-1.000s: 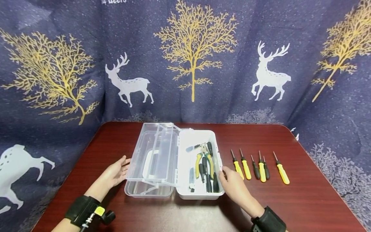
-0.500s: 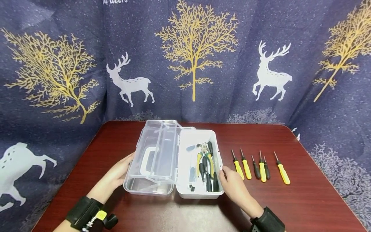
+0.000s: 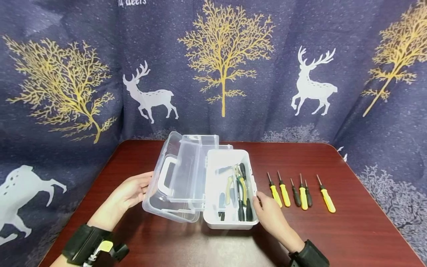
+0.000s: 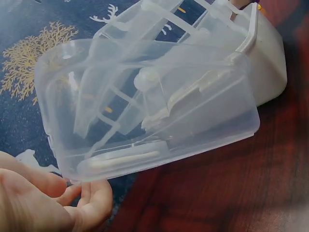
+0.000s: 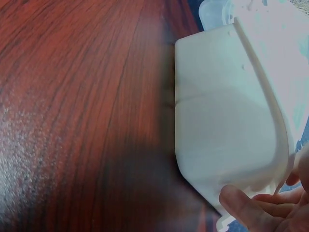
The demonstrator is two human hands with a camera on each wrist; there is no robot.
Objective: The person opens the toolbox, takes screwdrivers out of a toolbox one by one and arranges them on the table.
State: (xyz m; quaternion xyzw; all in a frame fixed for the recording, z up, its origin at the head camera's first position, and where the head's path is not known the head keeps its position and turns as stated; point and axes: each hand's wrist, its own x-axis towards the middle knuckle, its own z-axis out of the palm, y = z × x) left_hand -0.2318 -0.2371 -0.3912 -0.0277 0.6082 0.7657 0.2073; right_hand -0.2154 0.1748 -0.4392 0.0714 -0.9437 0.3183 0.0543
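An opened toolbox stands mid-table: a white box (image 3: 230, 225) with a clear plastic lid (image 3: 154, 207) folded out to its left. The lid is tilted up, its left side raised, and clear trays (image 3: 186, 170) on linkage arms hang between lid and box. My left hand (image 3: 128, 193) holds the lid's left edge, thumb and curled fingers at the rim in the left wrist view. My right hand (image 3: 271, 215) grips the box's right wall, its thumb (image 5: 236, 200) against the outside. Inside the box lie yellow-green pliers (image 3: 244, 191) and several dark-handled tools (image 3: 241, 211), partly seen through the tray.
To the right of the box lie several screwdrivers on the reddish-brown table (image 3: 353, 230), some with yellow handles (image 3: 328, 200), others with black ones (image 3: 296, 196). A dark blue curtain (image 3: 253, 126) with deer and trees hangs behind the table.
My left hand has come to the lid's edge and raised it. The lid has tilted up and its trays have shifted right, over part of the box. My right hand has stayed put.
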